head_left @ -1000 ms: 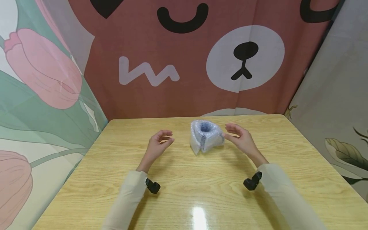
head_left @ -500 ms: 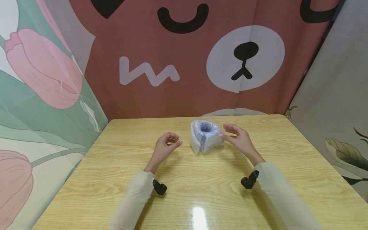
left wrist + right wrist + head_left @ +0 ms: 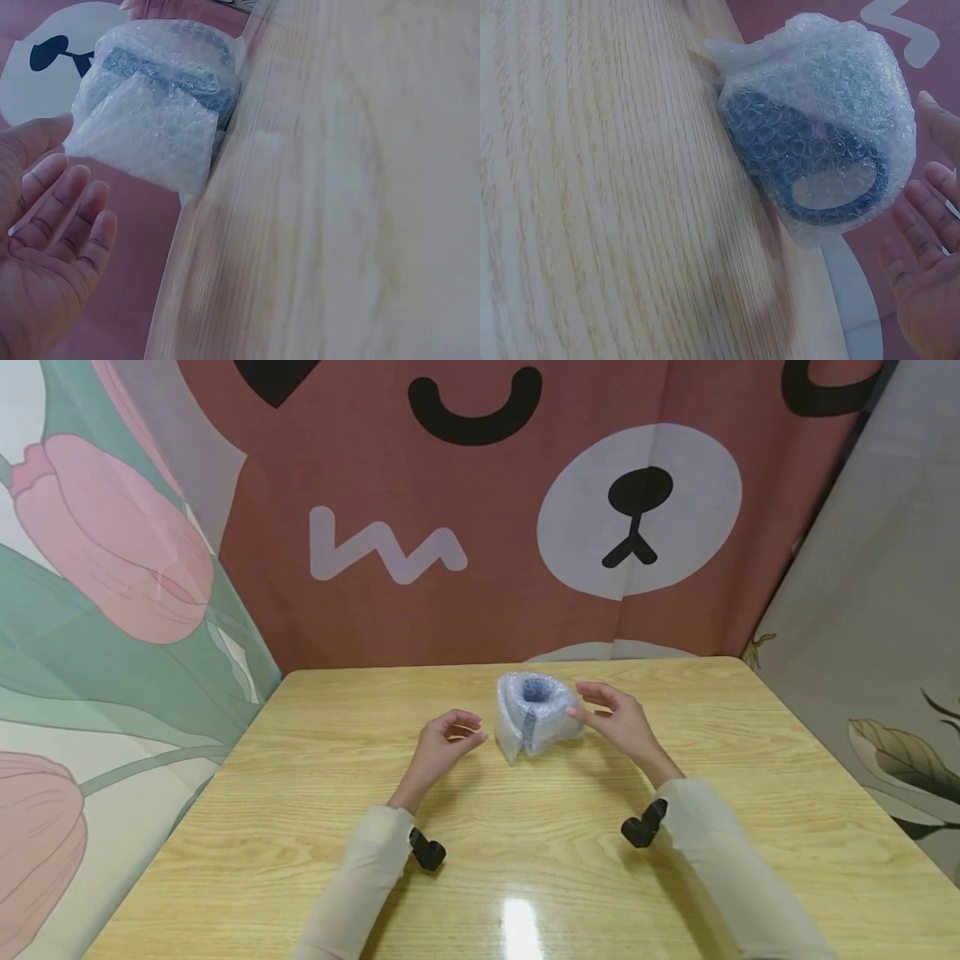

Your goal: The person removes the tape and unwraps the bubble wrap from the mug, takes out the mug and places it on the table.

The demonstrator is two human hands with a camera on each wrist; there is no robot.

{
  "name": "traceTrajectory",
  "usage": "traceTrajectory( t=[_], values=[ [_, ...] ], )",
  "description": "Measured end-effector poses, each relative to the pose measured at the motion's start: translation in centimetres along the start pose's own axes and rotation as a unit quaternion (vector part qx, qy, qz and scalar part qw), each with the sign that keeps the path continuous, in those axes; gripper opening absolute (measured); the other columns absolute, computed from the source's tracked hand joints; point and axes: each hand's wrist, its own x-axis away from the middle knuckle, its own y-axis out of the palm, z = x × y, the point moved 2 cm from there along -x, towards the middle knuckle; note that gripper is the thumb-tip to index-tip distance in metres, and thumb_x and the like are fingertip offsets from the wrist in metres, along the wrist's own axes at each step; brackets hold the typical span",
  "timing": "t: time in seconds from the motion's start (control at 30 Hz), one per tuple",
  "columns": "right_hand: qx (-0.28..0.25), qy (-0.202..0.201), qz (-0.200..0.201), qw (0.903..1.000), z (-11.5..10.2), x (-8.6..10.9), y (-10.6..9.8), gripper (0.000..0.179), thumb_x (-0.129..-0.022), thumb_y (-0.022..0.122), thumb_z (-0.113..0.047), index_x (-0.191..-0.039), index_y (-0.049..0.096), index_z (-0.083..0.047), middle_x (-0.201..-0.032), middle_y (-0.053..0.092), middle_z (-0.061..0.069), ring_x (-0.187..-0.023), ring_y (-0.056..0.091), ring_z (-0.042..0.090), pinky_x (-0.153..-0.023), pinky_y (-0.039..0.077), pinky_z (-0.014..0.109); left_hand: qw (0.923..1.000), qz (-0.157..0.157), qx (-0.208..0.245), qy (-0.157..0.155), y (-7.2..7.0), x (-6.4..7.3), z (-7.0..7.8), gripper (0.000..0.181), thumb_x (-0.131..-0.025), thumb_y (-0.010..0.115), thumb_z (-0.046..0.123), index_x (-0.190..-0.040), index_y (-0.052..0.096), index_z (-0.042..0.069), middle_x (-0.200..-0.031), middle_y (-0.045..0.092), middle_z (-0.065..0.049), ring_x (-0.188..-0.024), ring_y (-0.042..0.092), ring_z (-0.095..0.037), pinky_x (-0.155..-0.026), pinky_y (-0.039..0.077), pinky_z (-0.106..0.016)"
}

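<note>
A dark blue mug [image 3: 534, 720] wrapped in bubble wrap stands upright near the far side of the table, its round opening facing up. In the right wrist view the looped handle of the mug [image 3: 817, 161] shows through the wrap. My left hand [image 3: 447, 745] is just left of the mug, fingers loosely bent and holding nothing. On the other side, my right hand [image 3: 618, 720] has its thumb right at the wrap's edge, fingers relaxed. The left wrist view shows a folded flap of bubble wrap [image 3: 150, 127] facing the left hand [image 3: 56, 247].
The wooden table [image 3: 517, 843] has rounded far corners. Behind it hangs a reddish-brown cloth [image 3: 480, 618] with a bear face, and a floral cloth [image 3: 112, 677] borders the left side. A black wrist camera [image 3: 427, 852] sits on each cream sleeve.
My left hand has moved right, closer to the wrapped mug. My right hand has shifted slightly left, its thumb now overlapping the wrap's edge. The mug has stayed put.
</note>
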Motion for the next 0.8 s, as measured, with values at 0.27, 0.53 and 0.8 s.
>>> traceTrajectory(
  t=[0.27, 0.53, 0.8],
  values=[
    [-0.002, 0.003, -0.008, 1.0000, -0.2, -0.2, 0.4, 0.056, -0.090, 0.071, -0.028, -0.136, 0.053, -0.002, -0.136, 0.053, 0.018, -0.124, 0.049, 0.034, -0.098, 0.042, 0.052, 0.9998, -0.004, -0.016, -0.010, 0.8, 0.1, 0.0, 0.023, -0.087, 0.075, 0.015, -0.103, 0.068, 0.002, -0.095, 0.066, -0.003, -0.089, 0.064, -0.020, -0.076, 0.054, -0.033],
    [0.005, 0.013, -0.015, 0.9998, 0.3, -0.6, 0.8, 0.060, -0.089, 0.072, -0.030, -0.139, 0.051, -0.005, -0.137, 0.052, 0.016, -0.126, 0.048, 0.033, -0.100, 0.039, 0.055, 0.9996, 0.006, -0.024, -0.012, 1.7, 0.0, -0.2, 0.015, -0.085, 0.076, 0.011, -0.096, 0.068, 0.004, -0.092, 0.067, -0.004, -0.086, 0.065, -0.021, -0.074, 0.054, -0.033],
    [0.006, 0.020, -0.020, 0.9996, 0.3, -0.7, 1.1, 0.064, -0.088, 0.073, -0.032, -0.142, 0.048, -0.006, -0.140, 0.049, 0.015, -0.128, 0.045, 0.032, -0.101, 0.039, 0.053, 0.9996, 0.001, -0.016, -0.022, 2.4, -0.1, -0.4, 0.018, -0.084, 0.076, 0.007, -0.098, 0.068, 0.000, -0.096, 0.068, -0.009, -0.088, 0.066, -0.023, -0.075, 0.055, -0.032]
  ],
)
